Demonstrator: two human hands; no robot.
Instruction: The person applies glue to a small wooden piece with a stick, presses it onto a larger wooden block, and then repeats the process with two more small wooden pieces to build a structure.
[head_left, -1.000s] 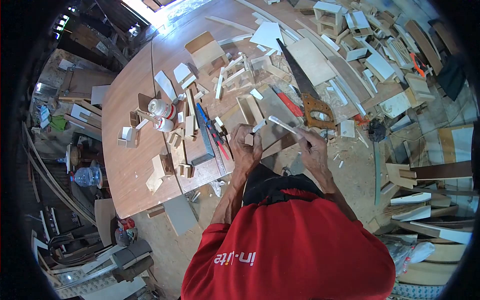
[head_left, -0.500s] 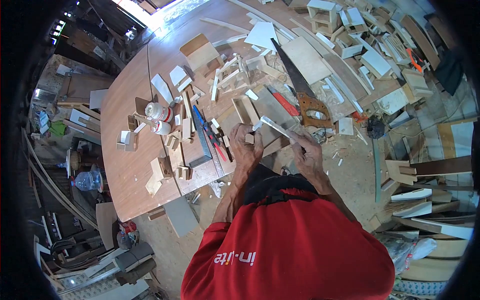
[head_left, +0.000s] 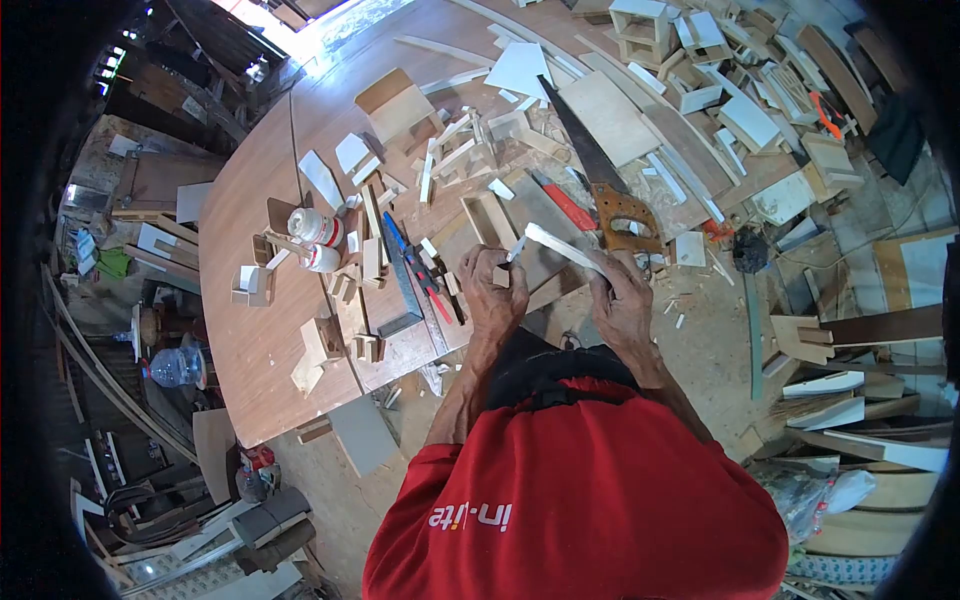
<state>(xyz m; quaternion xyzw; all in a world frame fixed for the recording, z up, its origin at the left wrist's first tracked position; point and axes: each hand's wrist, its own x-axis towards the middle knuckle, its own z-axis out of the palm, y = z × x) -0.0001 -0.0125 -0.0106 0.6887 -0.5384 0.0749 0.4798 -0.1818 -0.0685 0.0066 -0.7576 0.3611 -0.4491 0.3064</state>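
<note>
Table point(head_left: 255, 345) edge near left hand point(head_left: 494, 295) pinching small piece point(head_left: 517, 249); right hand point(head_left: 622, 303) holding stick point(head_left: 562, 246).

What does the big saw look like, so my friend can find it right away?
On the big brown wooden table, look just beyond the right hand. A long handsaw lies there, its dark blade narrowing away from the person. Its chunky brown wooden handle, with a hole to grip, sets it apart from the slim red object beside it.
</note>
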